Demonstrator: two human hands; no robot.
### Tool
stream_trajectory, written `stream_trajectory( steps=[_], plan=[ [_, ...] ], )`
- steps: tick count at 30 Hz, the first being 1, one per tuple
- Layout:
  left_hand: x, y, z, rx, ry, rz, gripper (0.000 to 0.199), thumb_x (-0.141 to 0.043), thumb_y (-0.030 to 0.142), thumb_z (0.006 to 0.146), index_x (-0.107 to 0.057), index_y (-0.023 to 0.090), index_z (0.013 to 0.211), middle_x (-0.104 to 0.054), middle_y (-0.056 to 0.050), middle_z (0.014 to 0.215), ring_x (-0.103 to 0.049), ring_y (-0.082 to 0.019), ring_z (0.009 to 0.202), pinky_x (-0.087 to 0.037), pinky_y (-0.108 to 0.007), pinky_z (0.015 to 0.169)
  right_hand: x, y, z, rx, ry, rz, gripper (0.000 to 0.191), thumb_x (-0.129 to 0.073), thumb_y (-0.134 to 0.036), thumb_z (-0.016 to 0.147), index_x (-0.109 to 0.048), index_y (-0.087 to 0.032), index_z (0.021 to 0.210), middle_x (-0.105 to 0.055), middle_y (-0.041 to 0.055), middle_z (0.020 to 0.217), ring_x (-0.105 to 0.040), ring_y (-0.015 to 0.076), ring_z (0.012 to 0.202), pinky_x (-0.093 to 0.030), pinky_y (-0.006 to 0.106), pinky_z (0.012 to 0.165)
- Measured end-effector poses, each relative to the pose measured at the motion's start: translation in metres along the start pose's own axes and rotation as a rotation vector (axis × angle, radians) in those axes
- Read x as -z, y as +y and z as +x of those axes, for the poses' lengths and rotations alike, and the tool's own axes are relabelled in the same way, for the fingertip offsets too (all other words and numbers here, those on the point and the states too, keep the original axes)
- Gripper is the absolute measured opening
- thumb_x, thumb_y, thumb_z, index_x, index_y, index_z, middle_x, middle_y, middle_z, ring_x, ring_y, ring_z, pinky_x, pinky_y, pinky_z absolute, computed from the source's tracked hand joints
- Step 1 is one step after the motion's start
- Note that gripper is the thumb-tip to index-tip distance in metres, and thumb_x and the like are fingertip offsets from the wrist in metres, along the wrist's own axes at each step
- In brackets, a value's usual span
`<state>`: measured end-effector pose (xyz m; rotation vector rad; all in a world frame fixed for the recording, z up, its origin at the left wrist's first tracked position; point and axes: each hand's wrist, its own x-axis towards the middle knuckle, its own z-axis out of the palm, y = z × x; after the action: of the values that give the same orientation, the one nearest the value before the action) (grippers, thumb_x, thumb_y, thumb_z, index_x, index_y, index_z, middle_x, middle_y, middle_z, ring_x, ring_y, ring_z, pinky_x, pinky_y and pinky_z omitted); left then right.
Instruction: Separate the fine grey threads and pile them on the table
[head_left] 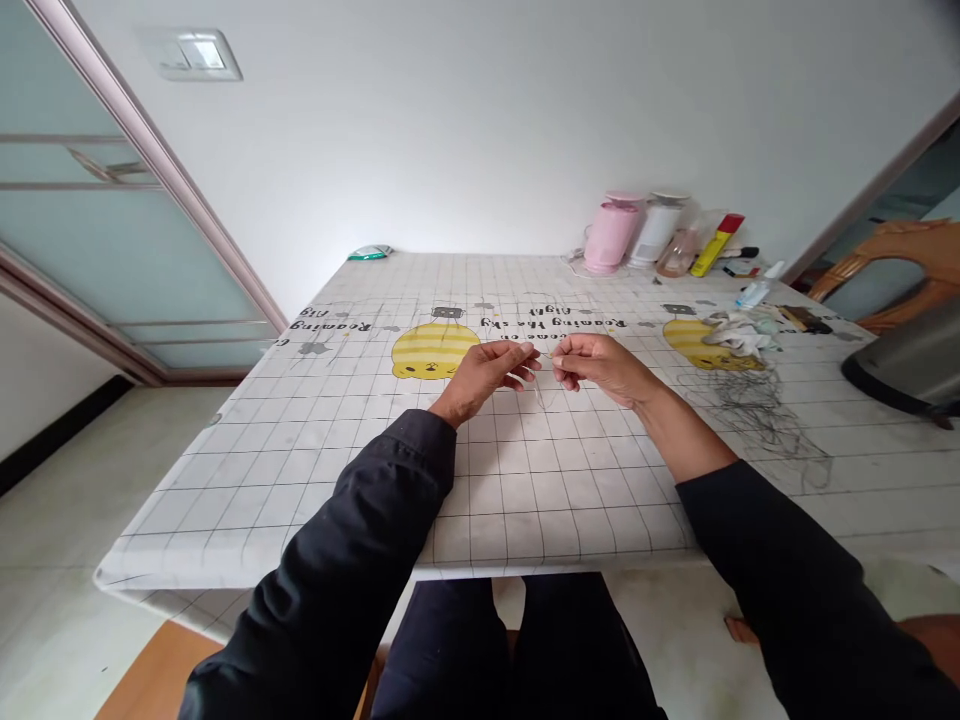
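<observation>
Both hands are raised over the middle of a table with a white checked cloth (345, 440). My left hand (495, 375) is pinched, thumb against the index finger, the other fingers loosely curled. Facing it a short gap away, my right hand (596, 367) is also pinched. A thin pale thread (538, 392) hangs below the left fingertips and seems to run between the hands; its ends are too fine to follow. Anything else between the fingertips is too small to make out.
Tangled dark thread (757, 410) lies to the right beside a crumpled cloth (742, 332) and a metal kettle (911, 360). Along the wall stand a pink device (611, 237), a white device (656, 233), and bottles. A green-white packet (370, 253) lies at the back left.
</observation>
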<state>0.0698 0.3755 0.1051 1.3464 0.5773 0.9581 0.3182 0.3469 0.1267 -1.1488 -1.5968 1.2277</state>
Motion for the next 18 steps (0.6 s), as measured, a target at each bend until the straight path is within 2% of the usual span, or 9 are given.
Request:
stream_trajectory(
  steps=[4,9,11,14,18],
  plan=[
    [0.001,-0.006,0.003,-0.019,0.119,0.037,0.045,-0.085,0.06,0.096,-0.083,0.015,0.096,-0.081,-0.012,0.097,-0.069,-0.016,0.078,-0.053,-0.029,0.069,-0.01,0.009,0.01,0.025,-0.017,0.148,0.037,-0.091,-0.057,0.091,-0.077,-0.022,0.094,-0.076,0.0059,0.089,-0.066,0.0184,0.072,-0.052,0.033,0.065],
    [0.003,-0.01,0.007,-0.013,0.173,-0.104,0.041,-0.087,0.055,0.096,-0.082,0.015,0.1,-0.081,-0.011,0.1,-0.068,-0.015,0.079,-0.057,-0.03,0.073,-0.016,0.015,0.006,0.029,-0.02,0.32,0.049,-0.089,-0.067,0.09,-0.082,-0.024,0.112,-0.081,0.0109,0.108,-0.075,0.0261,0.095,-0.061,0.04,0.081],
    [0.004,-0.01,0.008,-0.019,0.158,-0.15,0.04,-0.087,0.053,0.096,-0.082,0.014,0.103,-0.081,-0.011,0.102,-0.07,-0.015,0.082,-0.059,-0.03,0.076,-0.017,0.017,0.002,0.019,-0.027,0.321,0.048,-0.092,-0.063,0.088,-0.082,-0.024,0.114,-0.081,0.0111,0.109,-0.076,0.0274,0.098,-0.063,0.043,0.086],
    [0.004,-0.01,0.008,-0.042,0.133,-0.182,0.038,-0.087,0.05,0.096,-0.083,0.014,0.108,-0.081,-0.012,0.106,-0.071,-0.016,0.086,-0.061,-0.031,0.081,-0.019,0.021,-0.003,0.06,-0.008,0.3,0.04,-0.093,-0.053,0.09,-0.083,-0.024,0.116,-0.08,0.0081,0.103,-0.075,0.0246,0.093,-0.063,0.043,0.089],
    [0.004,-0.009,0.007,-0.043,0.124,-0.161,0.037,-0.086,0.048,0.098,-0.082,0.015,0.113,-0.08,-0.011,0.108,-0.072,-0.016,0.087,-0.063,-0.033,0.086,-0.022,0.024,-0.006,0.14,0.042,0.251,0.029,-0.089,-0.049,0.095,-0.085,-0.025,0.111,-0.078,0.0055,0.097,-0.072,0.0217,0.087,-0.062,0.041,0.085]
  ],
)
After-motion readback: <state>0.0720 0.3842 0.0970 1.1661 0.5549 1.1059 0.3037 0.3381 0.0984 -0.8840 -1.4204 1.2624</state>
